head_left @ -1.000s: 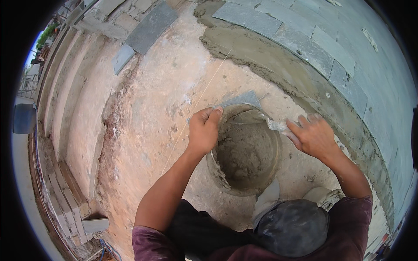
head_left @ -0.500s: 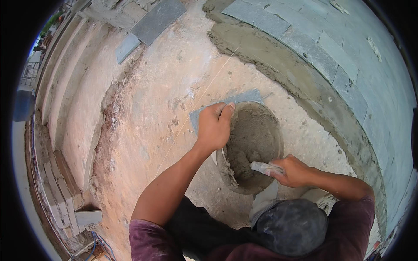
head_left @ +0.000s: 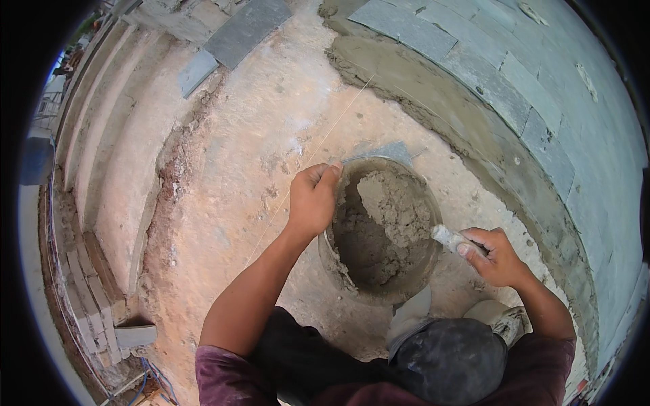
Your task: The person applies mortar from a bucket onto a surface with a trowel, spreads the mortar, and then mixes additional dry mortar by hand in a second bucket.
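A round bucket (head_left: 410, 287) half full of grey mortar (head_left: 393, 210) stands on the sandy ground in front of me. My left hand (head_left: 313, 197) grips the bucket's left rim and tilts it. My right hand (head_left: 493, 256) is closed on the mortar-caked handle of a trowel (head_left: 448, 237) at the bucket's right rim; the blade reaches into the bucket and is mostly hidden in the mortar. A grey tile piece (head_left: 386, 152) lies just behind the bucket.
A band of wet mortar (head_left: 433, 101) borders laid grey stone paving (head_left: 514, 88) at the upper right. A taut string line (head_left: 325, 139) crosses the ground. Loose grey slabs (head_left: 237, 30) lie at the top, stacked bricks (head_left: 88, 291) at left. My shoes (head_left: 504, 318) are below the bucket.
My right hand dropped from the far rim to the bucket's right side with the trowel. The bucket has tipped toward me, showing more mortar; my left hand stays on the rim.
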### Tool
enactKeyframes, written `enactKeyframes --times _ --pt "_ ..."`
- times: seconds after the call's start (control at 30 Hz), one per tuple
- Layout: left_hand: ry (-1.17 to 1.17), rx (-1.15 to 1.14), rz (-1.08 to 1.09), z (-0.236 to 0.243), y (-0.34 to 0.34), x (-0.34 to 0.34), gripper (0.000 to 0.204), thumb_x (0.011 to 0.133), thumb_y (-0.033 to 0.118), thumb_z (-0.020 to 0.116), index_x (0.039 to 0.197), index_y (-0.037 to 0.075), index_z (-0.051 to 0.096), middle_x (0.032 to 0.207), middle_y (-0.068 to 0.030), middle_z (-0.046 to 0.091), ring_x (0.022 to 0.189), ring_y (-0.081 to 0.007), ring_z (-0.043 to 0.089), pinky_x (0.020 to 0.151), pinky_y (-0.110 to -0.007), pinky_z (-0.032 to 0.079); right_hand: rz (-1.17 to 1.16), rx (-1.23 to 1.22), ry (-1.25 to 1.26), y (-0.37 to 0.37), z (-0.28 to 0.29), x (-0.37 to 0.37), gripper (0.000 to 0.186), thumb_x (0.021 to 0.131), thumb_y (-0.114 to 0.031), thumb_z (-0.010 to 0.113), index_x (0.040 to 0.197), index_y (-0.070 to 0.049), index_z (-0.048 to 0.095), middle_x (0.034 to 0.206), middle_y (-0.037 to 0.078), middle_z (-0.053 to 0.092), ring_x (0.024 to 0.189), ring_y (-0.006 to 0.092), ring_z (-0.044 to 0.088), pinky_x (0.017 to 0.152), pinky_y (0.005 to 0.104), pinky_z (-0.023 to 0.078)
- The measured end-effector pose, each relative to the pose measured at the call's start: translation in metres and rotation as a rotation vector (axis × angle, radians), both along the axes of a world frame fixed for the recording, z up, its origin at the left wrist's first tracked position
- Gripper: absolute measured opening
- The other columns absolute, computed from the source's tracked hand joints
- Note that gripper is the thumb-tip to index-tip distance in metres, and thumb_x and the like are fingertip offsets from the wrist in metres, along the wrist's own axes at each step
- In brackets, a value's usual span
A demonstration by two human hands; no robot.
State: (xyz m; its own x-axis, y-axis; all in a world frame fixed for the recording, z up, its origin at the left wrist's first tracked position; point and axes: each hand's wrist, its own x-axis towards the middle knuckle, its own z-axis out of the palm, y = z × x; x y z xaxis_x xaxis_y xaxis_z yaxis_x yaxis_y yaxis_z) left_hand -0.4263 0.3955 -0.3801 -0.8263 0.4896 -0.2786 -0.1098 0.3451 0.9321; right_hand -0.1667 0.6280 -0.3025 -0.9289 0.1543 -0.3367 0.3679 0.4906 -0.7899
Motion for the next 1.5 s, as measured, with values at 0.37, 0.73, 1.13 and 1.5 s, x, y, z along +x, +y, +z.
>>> enactKeyframes --times 0.37,0.73,1.13,1.5 --pt "0.055 0.005 0.005 -0.004 -0.013 0.005 0.047 0.103 0.027 0.057 0.064 0.002 0.045 0.06 0.0015 0.039 0.061 -0.0084 0.035 0.054 -0.034 0.033 -0.247 0.713 0.431 0.075 -0.043 -0.283 0.044 0.098 -0.04 0.062 0.115 -0.001 0.071 0.108 0.021 0.073 0.094 0.0384 0.072 0.083 0.0486 0.054" --pt "-0.011 0.042 0.025 0.003 -0.013 0.013 0.047 0.106 0.027 0.056 0.066 0.007 0.044 0.064 0.0069 0.038 0.064 -0.0054 0.033 0.056 -0.03 0.032 -0.245 1.016 0.249 0.089 -0.072 -0.421 0.028 0.096 -0.02 0.056 0.119 -0.007 0.067 0.108 0.018 0.073 0.101 0.0386 0.07 0.086 0.0487 0.056" --pt "-0.051 0.003 0.015 0.004 -0.018 0.012 0.046 0.106 0.026 0.056 0.067 0.005 0.045 0.064 0.0047 0.039 0.064 -0.006 0.034 0.056 -0.03 0.033 -0.132 0.785 0.186 0.13 -0.111 -0.431 0.032 0.097 -0.023 0.058 0.117 -0.001 0.068 0.11 0.023 0.072 0.097 0.0394 0.071 0.084 0.0488 0.056" --pt "-0.04 0.022 0.037 0.006 -0.004 0.009 0.047 0.105 0.025 0.056 0.065 0.004 0.044 0.062 0.0036 0.037 0.062 -0.0068 0.033 0.054 -0.032 0.033 0.06 0.669 -0.048 0.116 -0.057 -0.439 0.033 0.099 -0.023 0.054 0.099 0.007 0.068 0.08 0.023 0.071 0.065 0.0319 0.071 0.062 0.047 0.056"
